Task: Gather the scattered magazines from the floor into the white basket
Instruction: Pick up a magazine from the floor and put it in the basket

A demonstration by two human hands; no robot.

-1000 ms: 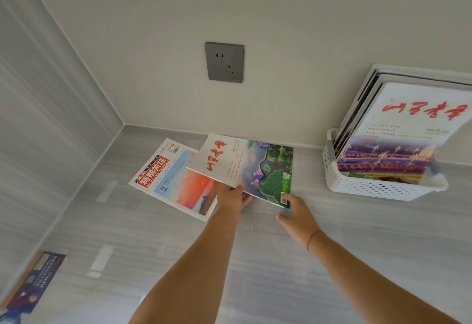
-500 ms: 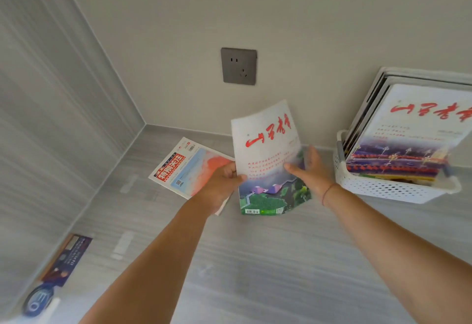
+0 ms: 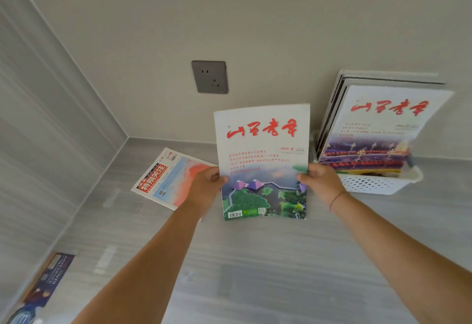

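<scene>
Gripping an upright magazine (image 3: pixel 260 145), left hand (image 3: pixel 204 191) and right hand (image 3: pixel 319 183), grey floor (image 3: pixel 255 272), wall socket (image 3: pixel 210 77)

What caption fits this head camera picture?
A magazine in the left hand and right hand, near the white basket.

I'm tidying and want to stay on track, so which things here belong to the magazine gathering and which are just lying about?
Job: held magazine, gripped by left hand and right hand; orange magazine on the floor; dark magazine by the left wall; white basket, already holding stacked magazines.
Just there: wall socket.
</scene>
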